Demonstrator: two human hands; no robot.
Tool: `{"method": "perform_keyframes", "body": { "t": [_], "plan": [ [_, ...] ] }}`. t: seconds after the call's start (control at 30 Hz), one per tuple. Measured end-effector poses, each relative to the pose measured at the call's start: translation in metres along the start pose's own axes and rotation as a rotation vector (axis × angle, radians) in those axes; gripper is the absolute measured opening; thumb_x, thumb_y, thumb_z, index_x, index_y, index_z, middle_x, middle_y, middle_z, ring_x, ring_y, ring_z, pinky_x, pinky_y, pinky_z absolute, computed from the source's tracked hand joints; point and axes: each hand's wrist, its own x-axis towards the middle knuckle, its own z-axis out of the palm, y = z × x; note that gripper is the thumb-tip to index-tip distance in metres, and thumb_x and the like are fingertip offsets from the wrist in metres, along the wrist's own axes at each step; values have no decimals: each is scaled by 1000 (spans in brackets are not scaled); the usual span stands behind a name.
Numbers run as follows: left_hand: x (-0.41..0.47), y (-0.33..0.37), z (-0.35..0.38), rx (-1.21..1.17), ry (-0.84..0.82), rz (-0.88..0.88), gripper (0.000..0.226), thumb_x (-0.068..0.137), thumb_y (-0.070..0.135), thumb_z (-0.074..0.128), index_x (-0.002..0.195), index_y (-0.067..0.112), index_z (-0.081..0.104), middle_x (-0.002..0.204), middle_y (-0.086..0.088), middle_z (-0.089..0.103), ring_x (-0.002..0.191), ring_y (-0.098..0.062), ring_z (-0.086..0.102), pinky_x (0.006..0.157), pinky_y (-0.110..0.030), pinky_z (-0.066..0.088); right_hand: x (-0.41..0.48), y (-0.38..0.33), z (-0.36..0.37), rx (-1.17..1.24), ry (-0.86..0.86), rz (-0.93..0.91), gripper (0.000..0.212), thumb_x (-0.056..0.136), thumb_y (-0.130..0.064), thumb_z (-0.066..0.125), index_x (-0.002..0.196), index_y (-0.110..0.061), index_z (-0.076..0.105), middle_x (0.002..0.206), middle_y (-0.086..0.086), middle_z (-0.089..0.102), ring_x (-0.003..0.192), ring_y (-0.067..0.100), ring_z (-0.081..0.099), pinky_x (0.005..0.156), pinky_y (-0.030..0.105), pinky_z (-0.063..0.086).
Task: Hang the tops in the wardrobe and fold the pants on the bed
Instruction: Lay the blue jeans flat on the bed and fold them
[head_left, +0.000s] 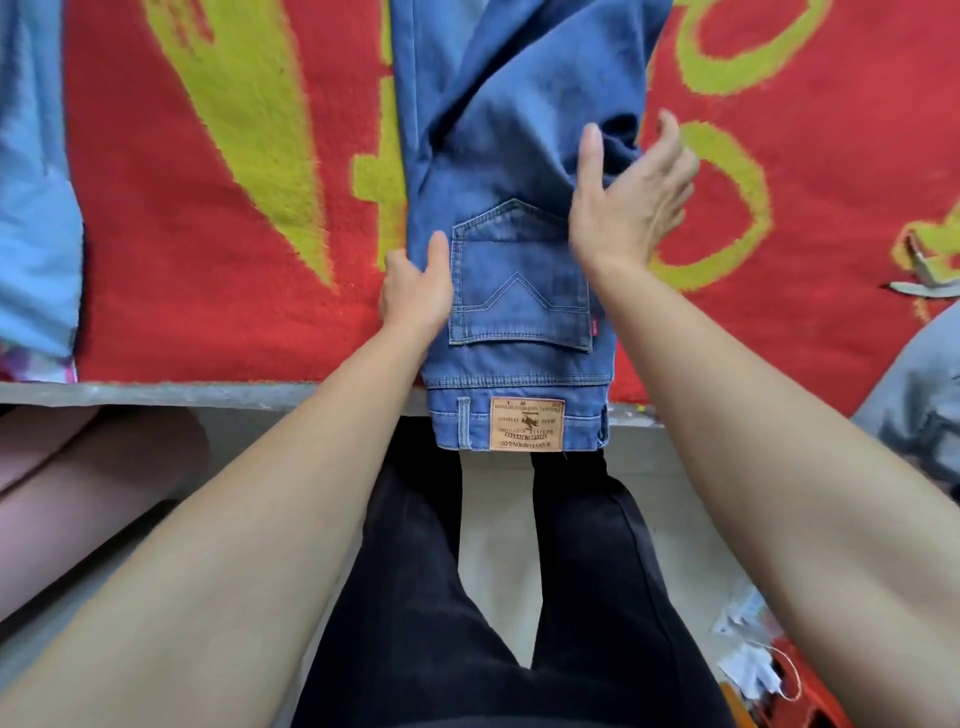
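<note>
Blue jeans (514, 156) lie lengthwise on the bed, folded leg over leg, back pocket up. Their waistband with a tan leather patch (526, 423) hangs over the bed's near edge. My left hand (415, 288) grips the jeans' left edge beside the pocket, thumb on top and fingers tucked under the fabric. My right hand (631, 195) is spread, palm toward the denim at the seat's right side, fingers apart, holding nothing.
A red blanket with yellow shapes (218, 182) covers the bed. A light blue garment (36, 208) lies at the left edge and a grey garment (914, 384) at the right. Clutter and an orange crate (779, 670) sit on the floor at lower right.
</note>
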Motion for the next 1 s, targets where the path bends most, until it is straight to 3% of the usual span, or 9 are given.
{"method": "perform_keyframes", "body": {
  "t": [0.13, 0.23, 0.33, 0.43, 0.63, 0.73, 0.87, 0.93, 1.0],
  "plan": [
    [7, 8, 20, 213, 121, 119, 55, 103, 52, 35, 121, 1, 47, 127, -25, 59, 118, -42, 53, 89, -41, 36, 9, 52, 3, -65, -455, 200, 71, 96, -70, 38, 129, -9, 50, 132, 16, 59, 124, 35, 53, 93, 38, 38],
    [-4, -3, 29, 271, 232, 187, 51, 102, 52, 38, 108, 3, 51, 110, -26, 64, 104, -44, 57, 70, -39, 25, 7, 72, 1, 61, -519, 255, 73, 96, -71, 36, 107, -4, 64, 113, 13, 68, 108, 34, 61, 84, 35, 42],
    [-18, -20, 29, 291, 243, 208, 51, 101, 53, 40, 102, 4, 52, 106, -27, 65, 101, -45, 57, 68, -35, 18, -4, 87, -7, 205, -645, 393, 76, 88, -78, 40, 96, -8, 70, 98, 4, 71, 96, 27, 67, 89, 34, 53],
    [-26, -38, 31, 382, 138, 149, 52, 100, 58, 36, 105, 7, 46, 108, -26, 63, 103, -45, 57, 72, -39, 30, -17, 109, -10, 4, -580, 295, 62, 92, -74, 40, 87, -15, 59, 103, 10, 69, 105, 33, 62, 79, 34, 40],
    [-28, -40, 42, 509, 131, 38, 53, 100, 57, 35, 115, 6, 42, 116, -27, 62, 108, -47, 58, 78, -44, 37, -23, 108, -3, -198, -491, 238, 61, 94, -71, 40, 115, -14, 49, 121, 18, 64, 113, 39, 60, 78, 39, 34],
    [-39, -28, 44, 406, 269, 77, 52, 96, 44, 50, 131, 6, 40, 129, -22, 52, 117, -42, 52, 90, -46, 39, -26, 103, -18, -136, -328, -10, 60, 96, -45, 55, 144, -12, 37, 144, 18, 44, 130, 37, 47, 100, 42, 38],
    [-27, 23, 45, 446, 415, 470, 64, 93, 43, 54, 145, 9, 38, 140, -17, 40, 128, -34, 41, 104, -39, 30, 5, 87, -30, -219, -162, -631, 60, 100, -28, 44, 157, -15, 29, 163, 26, 14, 149, 41, 21, 119, 49, 27],
    [2, 50, 46, 572, 379, 547, 61, 97, 47, 48, 147, 15, 38, 147, -15, 39, 132, -32, 39, 106, -38, 29, 37, 90, -25, -444, -294, -832, 59, 106, -37, 36, 159, -17, 22, 165, 22, 9, 152, 39, 12, 121, 53, 21],
    [32, 70, 45, 632, 288, 507, 43, 100, 39, 45, 136, 17, 51, 141, -14, 50, 128, -35, 46, 103, -43, 35, 64, 98, -20, -673, -503, -799, 62, 107, -48, 25, 161, -23, 7, 168, 11, -3, 154, 36, 0, 122, 56, 11]
  ]
}}
